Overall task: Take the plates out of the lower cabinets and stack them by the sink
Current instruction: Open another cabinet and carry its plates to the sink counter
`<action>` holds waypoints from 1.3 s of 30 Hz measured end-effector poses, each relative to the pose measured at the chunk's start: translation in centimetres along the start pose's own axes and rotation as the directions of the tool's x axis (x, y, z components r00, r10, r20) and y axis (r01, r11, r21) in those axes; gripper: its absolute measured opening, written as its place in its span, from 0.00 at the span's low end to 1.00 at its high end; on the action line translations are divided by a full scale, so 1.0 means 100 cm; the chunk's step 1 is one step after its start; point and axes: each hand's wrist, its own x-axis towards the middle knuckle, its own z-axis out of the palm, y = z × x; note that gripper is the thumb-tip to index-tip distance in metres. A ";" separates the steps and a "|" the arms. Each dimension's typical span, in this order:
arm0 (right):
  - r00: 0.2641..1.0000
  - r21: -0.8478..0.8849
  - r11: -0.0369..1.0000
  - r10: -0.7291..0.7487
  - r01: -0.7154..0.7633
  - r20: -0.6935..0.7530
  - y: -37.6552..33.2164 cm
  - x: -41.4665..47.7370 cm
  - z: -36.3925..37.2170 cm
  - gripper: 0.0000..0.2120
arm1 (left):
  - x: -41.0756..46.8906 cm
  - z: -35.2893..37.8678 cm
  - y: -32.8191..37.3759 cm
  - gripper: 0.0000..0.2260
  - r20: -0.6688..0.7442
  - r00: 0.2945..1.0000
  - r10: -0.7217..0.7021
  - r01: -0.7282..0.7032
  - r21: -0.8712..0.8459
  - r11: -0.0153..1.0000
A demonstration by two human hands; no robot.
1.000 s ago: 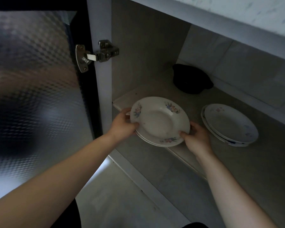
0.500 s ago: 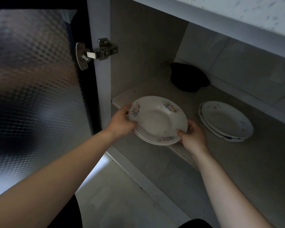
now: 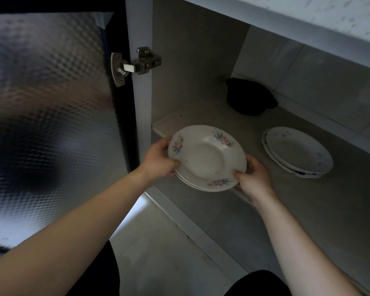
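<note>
Plate stack (image 3: pixel 205 159) — in left hand (image 3: pixel 158 162), right hand (image 3: pixel 254 178)

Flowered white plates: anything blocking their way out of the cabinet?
Nothing visible does. Left hand and right hand grip the flowered white plates at the front edge of the shelf; the frosted glass door stands open, and the other white plate stack sits apart to the right.

It was a home kitchen — a lower cabinet (image 3: pixel 190 71) stood open beneath a pale speckled countertop (image 3: pixel 329 16), its patterned-glass door (image 3: pixel 51 92) swung out to the left on a metal hinge (image 3: pixel 137 63). On the shelf (image 3: pixel 201 118) flowered plates (image 3: pixel 297 152) lay stacked at right, a dark pot (image 3: pixel 250 97) farther back.
</note>
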 end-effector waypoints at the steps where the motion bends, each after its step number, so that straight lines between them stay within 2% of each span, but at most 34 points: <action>1: 1.000 0.002 1.000 0.007 -0.007 0.000 0.000 -0.005 0.001 0.20 | -0.004 -0.002 -0.002 0.27 -0.005 1.000 0.013 -0.013 -0.003 1.000; 5: 1.000 0.017 1.000 0.010 -0.011 0.019 -0.002 -0.026 0.006 0.20 | -0.024 -0.013 -0.010 0.26 -0.030 0.999 0.042 -0.042 -0.016 0.999; 11: 0.996 0.027 0.998 -0.053 0.051 0.071 0.000 -0.046 0.021 0.22 | -0.049 -0.034 -0.019 0.29 -0.085 0.996 0.005 -0.016 -0.122 0.992; 15: 0.996 -0.026 0.999 -0.032 0.034 0.083 0.006 -0.054 0.036 0.23 | -0.068 -0.050 -0.023 0.29 -0.124 0.992 0.037 -0.046 -0.069 0.997; 21: 0.990 -0.105 0.994 0.037 -0.023 0.137 -0.020 -0.090 0.052 0.23 | -0.112 -0.074 -0.007 0.30 -0.194 0.980 -0.050 0.050 -0.003 0.999; 26: 0.960 -0.187 0.969 0.199 -0.163 0.197 -0.085 -0.146 0.049 0.24 | -0.179 -0.095 0.055 0.32 -0.267 0.944 -0.194 0.209 0.027 0.978; 31: 0.923 -0.256 0.940 0.290 -0.225 0.252 -0.180 -0.204 0.033 0.24 | -0.248 -0.112 0.154 0.32 -0.314 0.919 -0.238 0.265 0.046 0.963; 39: 0.908 -0.286 0.954 0.194 -0.087 0.371 -0.348 -0.253 -0.004 0.28 | -0.329 -0.121 0.320 0.33 -0.436 0.868 -0.238 0.302 0.081 0.950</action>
